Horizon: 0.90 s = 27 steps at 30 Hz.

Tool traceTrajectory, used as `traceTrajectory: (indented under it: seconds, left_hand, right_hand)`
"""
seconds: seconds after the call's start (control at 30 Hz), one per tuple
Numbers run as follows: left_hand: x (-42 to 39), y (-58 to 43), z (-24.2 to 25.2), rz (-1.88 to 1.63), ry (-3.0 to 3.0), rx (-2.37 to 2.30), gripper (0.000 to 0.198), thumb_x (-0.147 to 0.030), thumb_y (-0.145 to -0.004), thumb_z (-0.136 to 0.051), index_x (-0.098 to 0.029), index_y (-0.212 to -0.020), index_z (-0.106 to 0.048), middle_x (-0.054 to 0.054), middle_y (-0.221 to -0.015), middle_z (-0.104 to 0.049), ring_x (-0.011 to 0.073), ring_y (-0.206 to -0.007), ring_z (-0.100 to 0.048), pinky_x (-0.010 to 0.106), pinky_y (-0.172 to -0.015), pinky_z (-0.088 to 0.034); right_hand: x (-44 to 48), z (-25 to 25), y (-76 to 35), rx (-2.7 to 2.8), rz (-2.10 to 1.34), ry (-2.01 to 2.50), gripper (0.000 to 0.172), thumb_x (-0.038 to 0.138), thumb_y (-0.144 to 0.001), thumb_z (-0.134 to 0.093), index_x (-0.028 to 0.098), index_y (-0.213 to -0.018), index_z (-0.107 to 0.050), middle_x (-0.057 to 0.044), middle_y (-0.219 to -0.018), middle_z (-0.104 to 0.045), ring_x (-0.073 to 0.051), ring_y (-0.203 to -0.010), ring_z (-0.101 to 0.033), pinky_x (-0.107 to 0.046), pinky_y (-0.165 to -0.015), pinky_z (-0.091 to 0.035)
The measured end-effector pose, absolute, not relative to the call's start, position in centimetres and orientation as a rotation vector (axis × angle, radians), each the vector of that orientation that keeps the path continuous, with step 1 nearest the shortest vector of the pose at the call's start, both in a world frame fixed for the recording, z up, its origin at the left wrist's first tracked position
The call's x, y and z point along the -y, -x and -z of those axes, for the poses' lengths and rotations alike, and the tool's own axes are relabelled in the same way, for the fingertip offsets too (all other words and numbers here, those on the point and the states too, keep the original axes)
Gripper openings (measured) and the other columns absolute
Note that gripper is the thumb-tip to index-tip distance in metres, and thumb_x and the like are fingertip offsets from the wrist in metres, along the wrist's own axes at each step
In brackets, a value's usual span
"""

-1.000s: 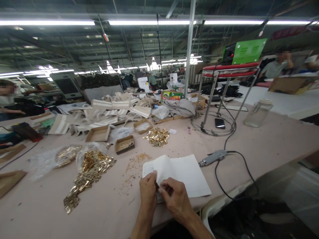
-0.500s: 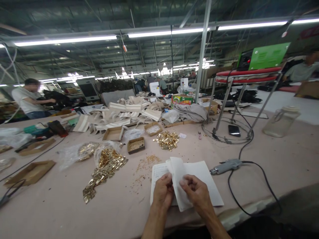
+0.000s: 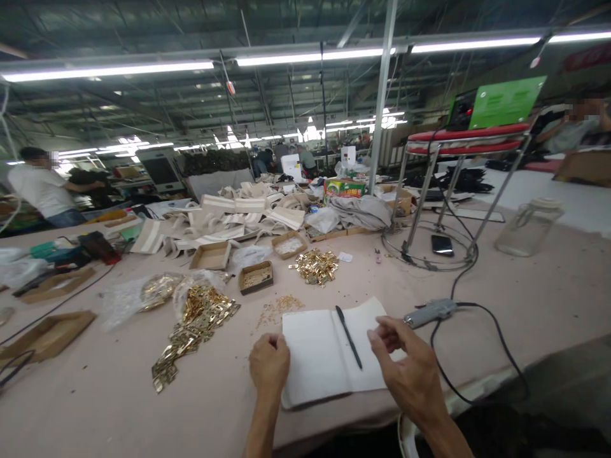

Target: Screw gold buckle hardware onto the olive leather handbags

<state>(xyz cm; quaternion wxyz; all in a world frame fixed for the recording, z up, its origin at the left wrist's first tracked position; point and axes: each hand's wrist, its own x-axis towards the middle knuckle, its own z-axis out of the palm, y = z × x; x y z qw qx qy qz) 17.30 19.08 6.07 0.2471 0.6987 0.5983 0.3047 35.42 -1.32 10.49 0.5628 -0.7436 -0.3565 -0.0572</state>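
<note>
An open notebook (image 3: 312, 356) with blank white pages lies on the table in front of me. A black pen (image 3: 350, 338) rests on it, just right of the centre fold. My left hand (image 3: 270, 362) is curled into a fist at the notebook's left edge, the fingertips turned under. Over the right page, my right hand (image 3: 408, 366) is open, thumb and fingers apart with nothing between them. Just beyond that hand lies a grey electric screwdriver (image 3: 432, 313) with a black cord.
Gold metal pieces (image 3: 195, 331) spill from a plastic bag on the left; another pile (image 3: 316, 266) sits farther back. Small cardboard boxes (image 3: 256, 278) stand between them. On the right are a red-topped stool (image 3: 468, 140) bearing a green box, a phone (image 3: 442, 245) and a clear jug (image 3: 529, 229).
The held pages have been let go and the notebook lies flat, showing blank pages and the pen. My left hand has moved left, my right hand right.
</note>
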Motion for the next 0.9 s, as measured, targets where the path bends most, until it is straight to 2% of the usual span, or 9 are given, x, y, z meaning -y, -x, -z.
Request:
traceTrajectory:
  seconds: [0.07,0.17,0.33,0.43,0.5,0.57,0.67,0.8,0.9]
  left_hand:
    - [-18.1,-17.5,-6.9,-0.956,-2.07,-1.693,0.021,-0.024,-0.09,-0.051,-0.016,-0.094,-0.069,0.015,-0.096,-0.073,0.0328,-0.091,-0.068,0.044,-0.082,-0.053]
    - [-15.3,-18.9,-7.4,-1.104,-2.428,-0.989,0.027,-0.017,-0.094,-0.048,-0.017,-0.115,-0.065,0.014,-0.117,-0.07,0.0295,-0.114,-0.062,0.046,-0.104,-0.051]
    - [-11.7,-20.5,-5.0,-0.653,-2.561,-0.471,0.041,-0.007,-0.082,-0.056,-0.02,-0.12,-0.065,0.008,-0.133,-0.068,0.0306,-0.127,-0.053,0.05,-0.115,-0.047]
    - [-11.5,-20.2,-3.2,-0.677,-2.513,-0.634,0.032,-0.009,-0.084,-0.056,-0.017,-0.114,-0.066,0.012,-0.125,-0.07,0.0307,-0.118,-0.058,0.049,-0.107,-0.053]
    - [-11.7,-20.0,-3.1,-0.808,-2.514,-0.778,0.04,-0.01,-0.09,-0.052,-0.009,-0.129,-0.058,0.019,-0.131,-0.065,0.0319,-0.122,-0.057,0.05,-0.106,-0.054]
    - [-11.9,-19.9,-3.9,-0.947,-2.572,-0.867,0.053,-0.01,-0.094,-0.049,-0.003,-0.146,-0.043,0.026,-0.148,-0.051,0.0349,-0.138,-0.046,0.053,-0.112,-0.05]
    - [-12.1,-19.8,-5.4,-0.974,-2.786,-0.729,0.062,-0.008,-0.094,-0.049,-0.013,-0.154,-0.038,0.018,-0.165,-0.033,0.038,-0.153,-0.025,0.06,-0.121,-0.037]
    - [-12.3,-19.9,-5.2,-0.887,-2.934,-0.488,0.029,-0.007,-0.091,-0.05,-0.015,-0.115,-0.065,0.013,-0.123,-0.066,0.0332,-0.129,-0.053,0.059,-0.123,-0.032]
    - [-12.4,-20.0,-4.0,-0.823,-2.981,-0.434,0.015,-0.006,-0.089,-0.052,-0.014,-0.093,-0.064,0.01,-0.094,-0.065,0.0284,-0.106,-0.06,0.057,-0.121,-0.036]
  right_hand:
    - [-0.4,-8.8,-35.5,0.971,0.048,1.857,0.028,0.041,-0.095,-0.061,0.019,-0.11,-0.065,-0.004,-0.089,-0.068,-0.018,-0.071,-0.063,-0.033,-0.071,-0.052]
    - [-3.4,-5.5,-35.9,1.153,0.02,2.165,0.029,0.03,-0.094,-0.058,0.014,-0.117,-0.065,-0.009,-0.096,-0.069,-0.024,-0.082,-0.067,-0.036,-0.078,-0.05]
    - [-5.3,-2.7,-37.1,1.29,-0.041,2.485,0.028,0.015,-0.092,-0.046,0.01,-0.109,-0.068,-0.016,-0.103,-0.069,-0.028,-0.089,-0.069,-0.037,-0.076,-0.048]
    - [-3.9,-3.0,-38.4,1.207,-0.056,2.352,0.029,0.022,-0.094,-0.044,0.013,-0.105,-0.069,-0.014,-0.099,-0.07,-0.027,-0.087,-0.068,-0.038,-0.08,-0.049]
    - [-2.4,-3.9,-39.1,1.161,-0.146,2.142,0.032,0.033,-0.096,-0.046,0.016,-0.107,-0.07,-0.011,-0.096,-0.072,-0.025,-0.085,-0.067,-0.037,-0.08,-0.051]
    - [-0.8,-5.5,-39.4,1.207,-0.303,1.966,0.035,0.045,-0.096,-0.051,0.019,-0.105,-0.072,-0.008,-0.092,-0.072,-0.023,-0.08,-0.065,-0.035,-0.076,-0.051]
    - [0.8,-8.3,-38.7,1.349,-0.544,1.846,0.034,0.05,-0.094,-0.057,0.022,-0.098,-0.075,-0.006,-0.087,-0.071,-0.021,-0.079,-0.064,-0.032,-0.074,-0.05]
    - [1.1,-10.9,-37.6,1.439,-0.744,1.835,0.028,0.045,-0.093,-0.06,0.023,-0.097,-0.076,-0.004,-0.087,-0.072,-0.021,-0.08,-0.065,-0.031,-0.076,-0.049]
    - [0.6,-11.1,-37.2,1.606,-0.706,1.968,0.018,0.035,-0.09,-0.061,0.024,-0.09,-0.075,-0.005,-0.088,-0.073,-0.023,-0.086,-0.065,-0.034,-0.081,-0.046]
